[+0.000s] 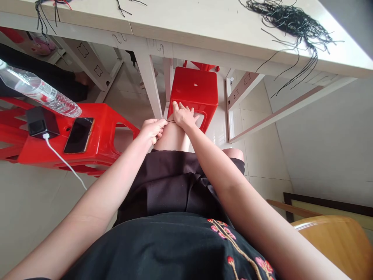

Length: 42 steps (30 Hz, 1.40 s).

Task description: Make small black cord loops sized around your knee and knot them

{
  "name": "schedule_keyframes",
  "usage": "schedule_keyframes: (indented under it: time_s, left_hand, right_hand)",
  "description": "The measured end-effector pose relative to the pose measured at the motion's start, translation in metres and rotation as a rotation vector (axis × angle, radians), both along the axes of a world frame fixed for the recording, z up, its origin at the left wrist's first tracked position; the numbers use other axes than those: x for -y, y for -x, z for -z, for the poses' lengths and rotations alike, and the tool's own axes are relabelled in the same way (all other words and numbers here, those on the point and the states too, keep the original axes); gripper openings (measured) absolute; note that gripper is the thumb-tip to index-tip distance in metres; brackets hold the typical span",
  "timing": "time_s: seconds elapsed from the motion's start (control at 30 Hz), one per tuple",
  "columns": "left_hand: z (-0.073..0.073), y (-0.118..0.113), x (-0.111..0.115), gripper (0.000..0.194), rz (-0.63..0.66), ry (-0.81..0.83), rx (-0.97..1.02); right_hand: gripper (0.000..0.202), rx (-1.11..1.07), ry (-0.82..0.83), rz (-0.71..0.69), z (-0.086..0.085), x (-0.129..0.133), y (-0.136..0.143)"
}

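Observation:
My left hand (152, 130) is closed in a pinch on one end of a thin black cord (171, 121) just above my bare leg. The cord runs from those fingertips across the skin to my right hand (184, 116). That hand lies flat on the leg near the knee, fingers spread, with its palm over the cord; the part beneath it is hidden. Higher up, on the light tabletop (186, 23), a tangled bundle of black cords (291, 23) lies at the right, with loose ends hanging over the front edge.
A red stool (194, 87) stands beyond my knees, under the table. At left, another red stool (101, 124) carries a phone (78, 135), a black charger block (42, 121) with a white cable, and a plastic bottle (43, 91). A wooden chair (335, 241) is at lower right.

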<state>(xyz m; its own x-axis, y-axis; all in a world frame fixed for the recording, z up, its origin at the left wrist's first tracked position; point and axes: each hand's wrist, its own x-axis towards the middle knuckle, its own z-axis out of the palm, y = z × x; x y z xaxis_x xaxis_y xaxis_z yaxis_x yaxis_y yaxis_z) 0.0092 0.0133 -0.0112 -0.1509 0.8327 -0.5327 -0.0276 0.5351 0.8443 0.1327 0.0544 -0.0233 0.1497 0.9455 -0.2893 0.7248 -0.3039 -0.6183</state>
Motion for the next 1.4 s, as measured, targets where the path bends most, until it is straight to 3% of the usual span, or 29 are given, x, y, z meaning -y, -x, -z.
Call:
schedule_keyframes:
  time_s: [0.5, 1.13, 1.4]
  left_hand:
    - [-0.003, 0.001, -0.004, 0.020, -0.012, 0.002, 0.058]
    - [-0.007, 0.005, -0.003, 0.023, 0.038, -0.015, 0.092]
    - [-0.002, 0.007, -0.005, 0.023, 0.042, -0.017, 0.095]
  right_hand:
    - [0.078, 0.028, 0.073, -0.042, -0.006, -0.019, 0.004]
    - [0.075, -0.021, 0.115, -0.052, -0.011, -0.019, 0.002]
    - [0.078, -0.058, 0.135, -0.045, -0.017, -0.017, 0.000]
